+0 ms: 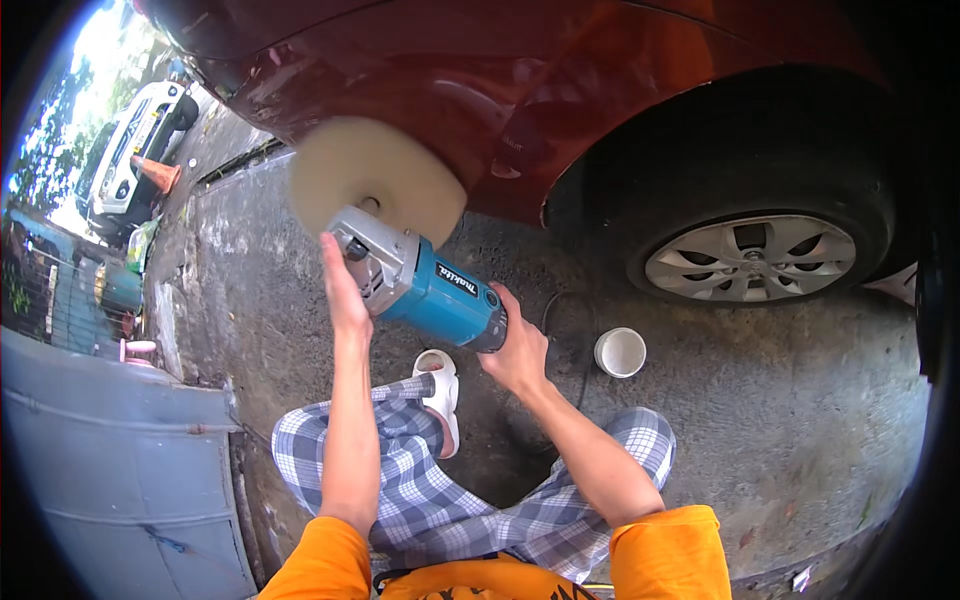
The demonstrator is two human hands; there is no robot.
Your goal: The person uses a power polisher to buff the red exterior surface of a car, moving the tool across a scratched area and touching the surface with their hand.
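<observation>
Between my two hands is a blue and silver electric polisher (440,294), tilted up to the left. Its round cream pad (375,180) looks smeared, as if spinning, and overlaps the lower edge of the dark red car bumper (430,85); whether it presses on the paint I cannot tell. My left hand (345,287) holds the silver head from its left side, most fingers hidden behind it. Around the rear grip my right hand (518,345) is wrapped, its fingertips out of sight.
To the right is the car's front wheel (755,258) with a silver rim. A small white tub (620,352) stands on the rough concrete near my right knee. A dark cord (549,312) lies behind it. Far left are an orange cone (157,174), a white vehicle (128,150) and a grey metal panel (115,455).
</observation>
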